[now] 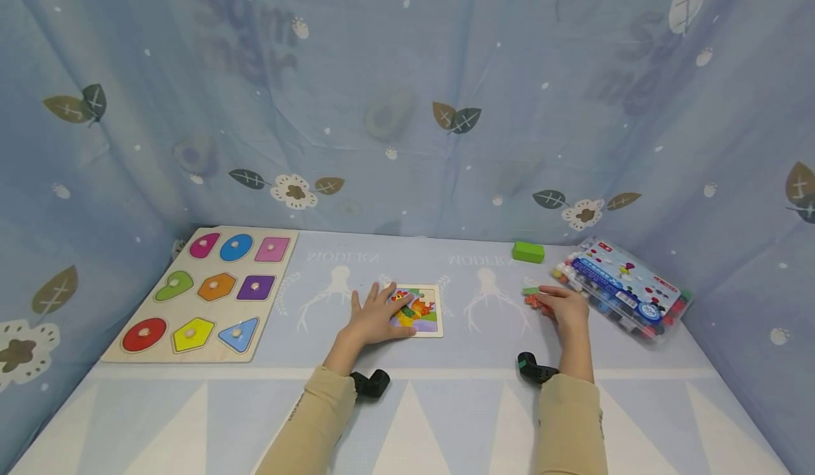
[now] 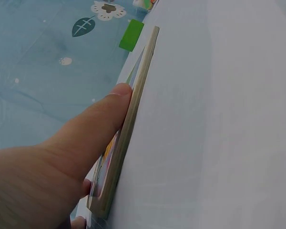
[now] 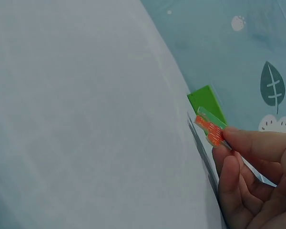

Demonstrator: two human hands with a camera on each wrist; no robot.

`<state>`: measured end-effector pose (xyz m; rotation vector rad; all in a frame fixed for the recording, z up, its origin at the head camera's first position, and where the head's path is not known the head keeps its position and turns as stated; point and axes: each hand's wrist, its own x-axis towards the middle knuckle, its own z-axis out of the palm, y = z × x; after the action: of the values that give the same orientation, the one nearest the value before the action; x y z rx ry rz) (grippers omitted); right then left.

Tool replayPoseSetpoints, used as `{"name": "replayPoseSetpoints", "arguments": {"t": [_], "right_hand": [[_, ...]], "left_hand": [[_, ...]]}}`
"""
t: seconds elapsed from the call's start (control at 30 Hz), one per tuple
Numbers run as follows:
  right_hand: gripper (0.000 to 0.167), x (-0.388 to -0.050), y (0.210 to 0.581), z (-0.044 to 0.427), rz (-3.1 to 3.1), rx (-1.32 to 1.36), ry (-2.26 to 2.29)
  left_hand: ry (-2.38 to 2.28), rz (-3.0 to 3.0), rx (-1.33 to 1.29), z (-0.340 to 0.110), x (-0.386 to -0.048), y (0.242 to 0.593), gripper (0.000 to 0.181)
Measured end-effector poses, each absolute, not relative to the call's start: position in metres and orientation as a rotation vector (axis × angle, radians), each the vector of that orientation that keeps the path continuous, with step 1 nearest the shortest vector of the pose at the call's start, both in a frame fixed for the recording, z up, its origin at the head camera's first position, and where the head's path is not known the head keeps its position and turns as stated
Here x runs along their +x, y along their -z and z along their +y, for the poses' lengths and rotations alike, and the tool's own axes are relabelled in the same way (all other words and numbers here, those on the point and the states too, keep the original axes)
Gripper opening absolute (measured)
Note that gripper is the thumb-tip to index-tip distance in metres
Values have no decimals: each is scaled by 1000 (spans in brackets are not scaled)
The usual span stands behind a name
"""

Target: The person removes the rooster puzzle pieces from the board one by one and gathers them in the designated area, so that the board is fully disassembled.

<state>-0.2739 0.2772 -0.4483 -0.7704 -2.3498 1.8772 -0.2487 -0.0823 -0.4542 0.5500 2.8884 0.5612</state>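
My left hand [image 1: 372, 318] rests with spread fingers on a small picture jigsaw puzzle [image 1: 431, 325] in a thin wooden frame. In the left wrist view, the thumb [image 2: 97, 117] lies along the near edge of that puzzle frame [image 2: 128, 121]. To the right, my right hand [image 1: 569, 308] pinches a puzzle piece [image 3: 212, 131] between thumb and fingertips; the piece is orange with a green part. In the right wrist view, the piece is tilted and the fingertips hide one end of it.
A wooden shape board [image 1: 224, 306] with knobbed coloured pieces lies at the left. At the back stands a green block [image 1: 528, 252]. A clear plastic box [image 1: 627, 287] of colourful parts is just right of my right hand. Curtains [image 1: 407, 107] hang behind the table.
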Motion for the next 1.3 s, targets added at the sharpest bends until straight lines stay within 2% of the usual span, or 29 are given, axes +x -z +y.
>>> {"name": "replayPoseSetpoints", "arguments": {"t": [0.3, 0.57, 0.77, 1.03, 1.3], "right_hand": [[32, -271, 447, 277, -2441, -791, -1675], [27, -270, 452, 276, -2604, -706, -1296], [26, -270, 456, 275, -2624, -672, -1186], [33, -273, 451, 272, -2407, -712, -1522], [38, -278, 446, 255, -2170, -596, -1967]], "left_hand": [[-563, 2894, 554, -82, -249, 456, 71], [-553, 2899, 560, -83, -250, 457, 71], [-555, 2895, 555, -82, -250, 457, 71], [-571, 2894, 550, -82, -248, 456, 71], [-573, 2904, 543, -81, -248, 456, 71]]}}
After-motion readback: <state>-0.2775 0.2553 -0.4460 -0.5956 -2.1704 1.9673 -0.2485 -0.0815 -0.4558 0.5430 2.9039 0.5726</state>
